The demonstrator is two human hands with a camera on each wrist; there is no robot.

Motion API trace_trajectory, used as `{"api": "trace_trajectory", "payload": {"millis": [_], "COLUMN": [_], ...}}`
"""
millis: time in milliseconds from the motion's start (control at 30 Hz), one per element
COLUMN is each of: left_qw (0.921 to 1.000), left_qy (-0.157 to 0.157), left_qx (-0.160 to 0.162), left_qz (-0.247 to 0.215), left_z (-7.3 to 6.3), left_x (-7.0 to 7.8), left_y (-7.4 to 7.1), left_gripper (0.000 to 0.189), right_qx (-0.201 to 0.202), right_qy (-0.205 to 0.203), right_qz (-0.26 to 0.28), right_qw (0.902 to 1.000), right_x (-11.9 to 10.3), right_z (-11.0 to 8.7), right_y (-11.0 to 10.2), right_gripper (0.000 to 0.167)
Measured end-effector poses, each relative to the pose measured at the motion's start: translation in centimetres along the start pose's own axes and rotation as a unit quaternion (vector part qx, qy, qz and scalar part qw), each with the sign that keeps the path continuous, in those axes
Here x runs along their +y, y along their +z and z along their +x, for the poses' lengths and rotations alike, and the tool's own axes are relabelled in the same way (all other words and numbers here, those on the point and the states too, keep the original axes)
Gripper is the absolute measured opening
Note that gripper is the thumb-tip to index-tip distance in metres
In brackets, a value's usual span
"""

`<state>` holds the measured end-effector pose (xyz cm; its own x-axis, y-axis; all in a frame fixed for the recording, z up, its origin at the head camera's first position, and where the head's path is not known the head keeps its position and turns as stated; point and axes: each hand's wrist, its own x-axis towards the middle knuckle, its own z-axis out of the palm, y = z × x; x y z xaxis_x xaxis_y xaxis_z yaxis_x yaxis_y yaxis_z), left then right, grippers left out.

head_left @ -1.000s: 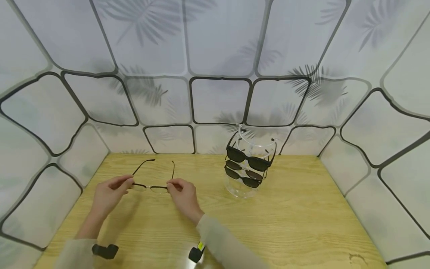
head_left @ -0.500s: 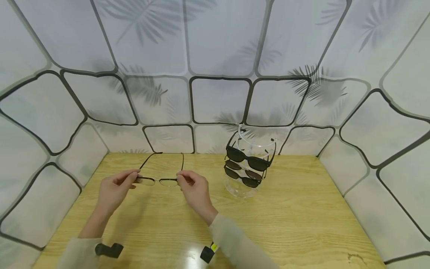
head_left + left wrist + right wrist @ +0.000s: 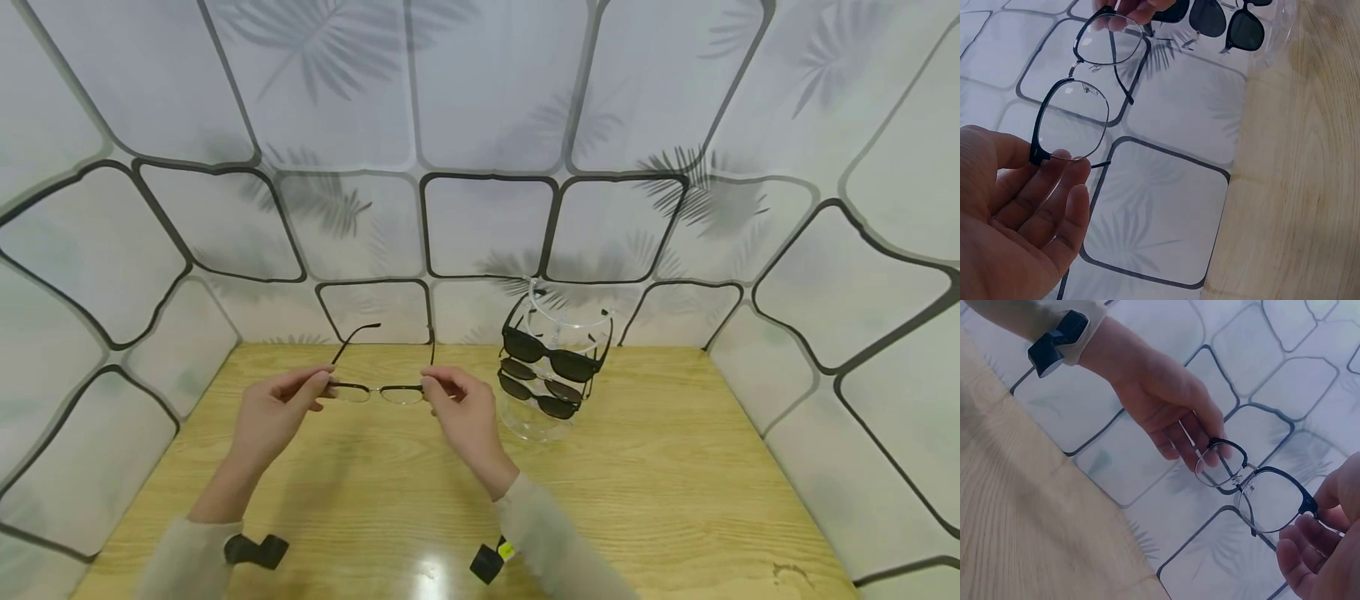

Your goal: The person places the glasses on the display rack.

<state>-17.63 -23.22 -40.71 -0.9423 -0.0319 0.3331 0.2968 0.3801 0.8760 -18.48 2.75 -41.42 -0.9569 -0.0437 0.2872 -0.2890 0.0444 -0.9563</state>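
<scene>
A pair of eyeglasses (image 3: 375,389) with dark upper rims and clear lenses is held above the table, its temples unfolded and pointing away toward the back wall. My left hand (image 3: 273,417) pinches the frame at its left hinge corner between thumb and fingers. At the opposite corner, my right hand (image 3: 468,421) pinches the frame the same way. In the left wrist view the eyeglasses (image 3: 1072,119) run from my left hand (image 3: 1016,212) up to the fingers of my right hand. The right wrist view shows both hands gripping the two ends.
Right of the hands, a clear cylindrical display stand (image 3: 536,429) carries several dark sunglasses (image 3: 551,354), one above another. The wood-grain table (image 3: 675,492) meets patterned cloth walls (image 3: 487,225) at the back and sides. A small black camera (image 3: 257,552) sits on the left wrist.
Both hands have carried the eyeglasses rightward and slightly up toward the back of the table, closer to the display stand. The grip at both ends is unchanged, and the sunglasses have stayed put.
</scene>
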Motion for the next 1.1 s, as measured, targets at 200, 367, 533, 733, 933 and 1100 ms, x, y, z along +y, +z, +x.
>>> {"api": "trace_trajectory", "payload": {"millis": [200,367,533,733,933,1100], "left_qw": [0.9998,0.9992,0.9983,0.9967,0.9958,0.9946], "left_qy": [0.008,0.015,0.025,0.044,0.055,0.059], "left_qx": [-0.010,-0.021,-0.033,-0.040,-0.047,-0.046], "left_qz": [-0.017,-0.031,-0.042,-0.056,-0.056,-0.072], "left_z": [0.7,1.5,2.2,3.2,4.2,5.0], "left_x": [1.0,1.9,2.9,3.7,4.5,5.2], "left_y": [0.7,1.3,2.1,3.1,4.1,5.2], "left_gripper": [0.031,0.032,0.031,0.029,0.028,0.027], "right_qx": [0.014,0.030,0.051,0.072,0.086,0.105], "right_qy": [-0.010,-0.029,-0.035,-0.042,-0.053,-0.051], "right_qz": [-0.001,-0.003,-0.004,-0.006,-0.014,-0.018], "right_qw": [0.9999,0.9991,0.9981,0.9965,0.9948,0.9930], "right_x": [-1.2,-1.7,-2.3,-3.0,-3.8,-4.3], "right_z": [0.0,0.0,0.3,0.5,0.5,0.4], "right_y": [-1.1,-2.1,-3.2,-4.6,-5.7,-6.6], "right_gripper": [0.017,0.017,0.017,0.017,0.017,0.018]}}
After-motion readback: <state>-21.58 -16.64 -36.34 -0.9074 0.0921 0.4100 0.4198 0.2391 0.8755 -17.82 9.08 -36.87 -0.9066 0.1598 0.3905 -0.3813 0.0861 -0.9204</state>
